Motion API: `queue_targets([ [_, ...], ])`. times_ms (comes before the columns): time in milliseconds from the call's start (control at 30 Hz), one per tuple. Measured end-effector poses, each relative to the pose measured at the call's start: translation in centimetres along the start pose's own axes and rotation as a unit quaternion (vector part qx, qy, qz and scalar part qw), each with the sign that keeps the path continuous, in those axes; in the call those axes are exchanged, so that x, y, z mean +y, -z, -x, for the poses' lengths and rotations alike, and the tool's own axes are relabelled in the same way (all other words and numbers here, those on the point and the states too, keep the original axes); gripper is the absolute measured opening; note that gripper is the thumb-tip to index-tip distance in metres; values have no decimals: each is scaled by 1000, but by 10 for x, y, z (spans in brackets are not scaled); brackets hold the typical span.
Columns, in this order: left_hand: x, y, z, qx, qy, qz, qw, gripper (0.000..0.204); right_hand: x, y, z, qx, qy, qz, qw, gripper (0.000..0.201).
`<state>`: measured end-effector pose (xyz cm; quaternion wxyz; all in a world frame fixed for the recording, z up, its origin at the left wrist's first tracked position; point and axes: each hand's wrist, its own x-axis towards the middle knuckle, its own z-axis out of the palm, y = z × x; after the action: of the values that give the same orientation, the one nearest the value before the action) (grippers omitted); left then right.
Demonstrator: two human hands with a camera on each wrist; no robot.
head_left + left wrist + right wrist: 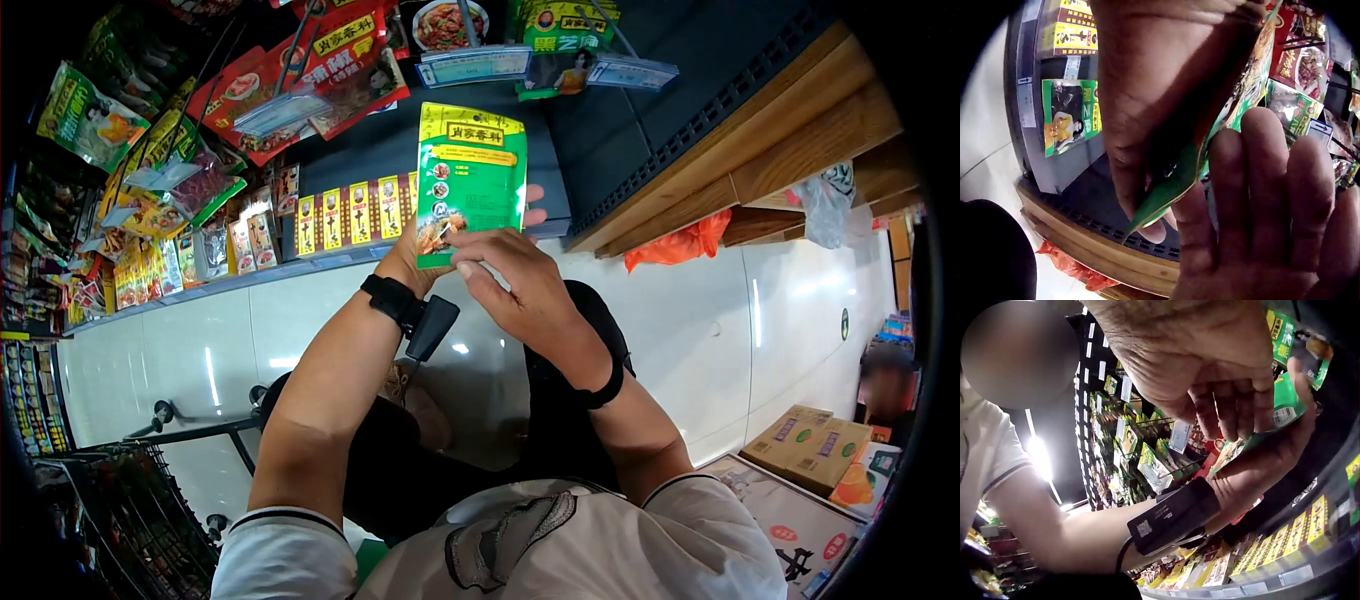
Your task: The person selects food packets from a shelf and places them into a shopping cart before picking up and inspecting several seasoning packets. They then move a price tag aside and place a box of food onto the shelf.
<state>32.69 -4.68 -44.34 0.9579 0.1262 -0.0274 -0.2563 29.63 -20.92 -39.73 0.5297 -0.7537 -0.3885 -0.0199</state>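
Note:
A green-and-yellow seasoning packet (474,190) is held upright before the shelf, its printed face with small food pictures toward the head camera. My left hand (408,258) grips it from behind, and its fingertips show past the right edge. Over the lower front of the packet lies my right hand (520,288), fingers loosely bent and fingertips at the food picture. In the left wrist view the packet's bottom edge (1163,203) runs between both hands. The right wrist view has the right fingers (1225,412) hanging over the packet, partly hiding it.
Red spice bags (345,75) and other packets hang from hooks with price tags. Yellow boxes (360,212) line the low shelf. A wooden shelf edge (780,140) juts out at right. Cartons (815,450) stand at lower right, a black wire cart (130,510) at lower left.

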Motion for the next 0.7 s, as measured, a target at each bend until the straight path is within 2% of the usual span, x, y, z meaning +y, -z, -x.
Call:
queue_targets([
  [67,0,-5,1,-4,3,20,1000,65,3,-1,1,9,20,-5,1000,16],
  [167,0,-8,0,12,-6,-24,1000,65,1,3,4,17,-10,-45,999,16],
  [367,3,1,-11,-38,20,15,999,66,2,16,3,42,-41,-55,997,12],
  [400,2,2,-14,-37,9,-32,999,63,3,17,3,45,-46,-63,996,11],
  [567,3,-3,-20,-21,-4,-93,995,61,0,23,3,38,-98,-65,992,10],
  [700,1,-11,-16,3,-13,-135,991,58,6,21,4,35,-103,-78,991,15],
])
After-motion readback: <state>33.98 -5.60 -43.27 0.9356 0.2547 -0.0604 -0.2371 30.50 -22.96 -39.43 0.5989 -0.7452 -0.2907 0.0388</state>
